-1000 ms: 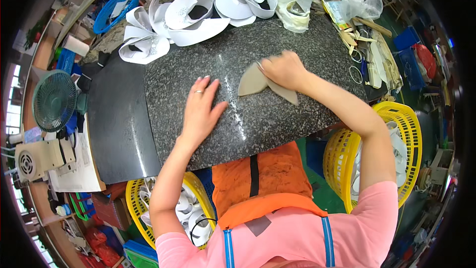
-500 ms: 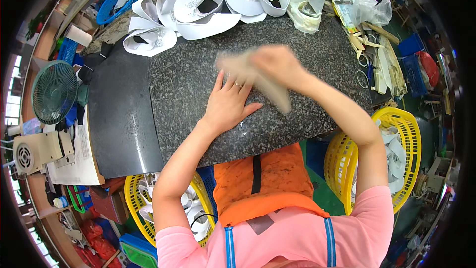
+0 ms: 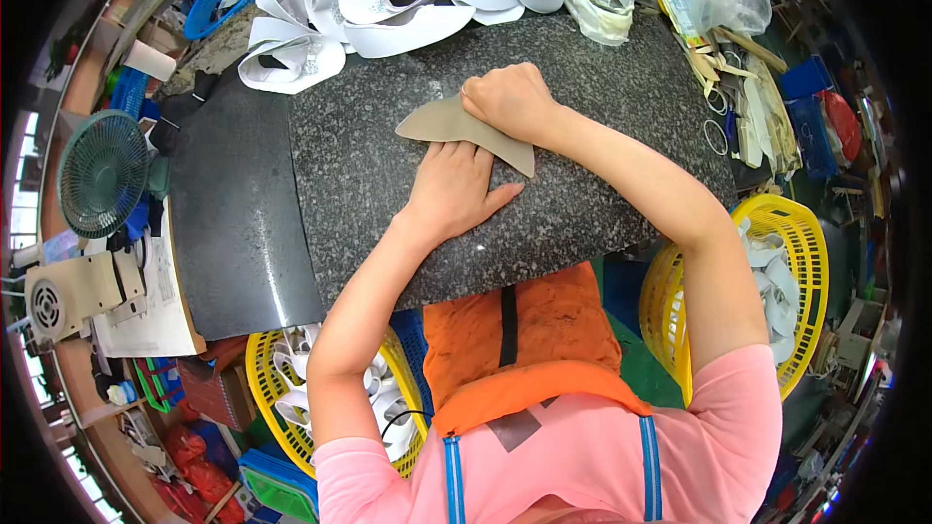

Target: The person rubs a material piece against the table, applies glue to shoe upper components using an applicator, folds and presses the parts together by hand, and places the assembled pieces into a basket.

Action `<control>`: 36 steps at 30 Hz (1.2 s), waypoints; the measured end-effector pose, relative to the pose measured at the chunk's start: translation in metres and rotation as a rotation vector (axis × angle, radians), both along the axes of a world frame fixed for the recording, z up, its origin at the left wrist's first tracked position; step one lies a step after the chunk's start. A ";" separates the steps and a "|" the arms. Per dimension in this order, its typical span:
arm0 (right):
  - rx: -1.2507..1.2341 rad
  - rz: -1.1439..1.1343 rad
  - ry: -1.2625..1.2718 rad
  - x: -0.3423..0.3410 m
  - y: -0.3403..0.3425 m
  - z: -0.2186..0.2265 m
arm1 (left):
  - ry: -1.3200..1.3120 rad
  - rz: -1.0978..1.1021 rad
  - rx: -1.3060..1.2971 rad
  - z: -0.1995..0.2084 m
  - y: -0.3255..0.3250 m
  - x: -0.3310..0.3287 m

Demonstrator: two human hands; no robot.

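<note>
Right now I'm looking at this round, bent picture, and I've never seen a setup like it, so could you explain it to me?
There's no machine here: you're seeing a person's own bare hands. A wide fisheye camera worn on the head looks down, so straight edges bow.

The right hand is closed on the upper edge of a flat, curved beige piece. The left hand lies palm down, its fingertips hidden by that piece.

Beneath is a dark speckled slab. White curved pieces lie along its far side. Below its near edge, yellow baskets holding white pieces stand left and right.
</note>
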State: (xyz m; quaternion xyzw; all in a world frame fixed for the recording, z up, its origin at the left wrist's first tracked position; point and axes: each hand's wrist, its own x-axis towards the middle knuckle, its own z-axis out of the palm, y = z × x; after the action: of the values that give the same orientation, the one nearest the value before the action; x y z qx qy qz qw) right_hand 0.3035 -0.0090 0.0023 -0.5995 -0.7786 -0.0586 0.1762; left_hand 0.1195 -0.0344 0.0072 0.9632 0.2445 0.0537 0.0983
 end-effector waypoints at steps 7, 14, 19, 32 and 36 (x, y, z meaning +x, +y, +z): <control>-0.075 -0.191 -0.085 0.038 0.033 0.002 | -0.093 -0.010 0.109 -0.002 -0.032 -0.007; -0.411 0.032 0.898 0.023 -0.026 0.053 | -0.113 0.006 0.157 -0.001 -0.036 -0.013; -0.147 0.120 -0.063 -0.023 -0.034 0.020 | -0.051 -0.029 0.019 0.003 -0.035 -0.011; -0.357 -0.135 0.684 0.029 -0.017 0.049 | -0.095 0.002 0.122 -0.003 -0.037 -0.012; -0.359 -0.028 0.322 0.016 -0.058 0.037 | -0.082 -0.018 0.099 -0.003 -0.035 -0.011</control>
State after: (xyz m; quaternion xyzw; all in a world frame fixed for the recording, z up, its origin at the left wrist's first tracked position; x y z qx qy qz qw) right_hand 0.3195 -0.0675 0.0397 -0.6335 -0.7299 0.1748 0.1879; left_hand 0.1088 -0.0696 0.0047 0.9660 0.2287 0.1041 0.0609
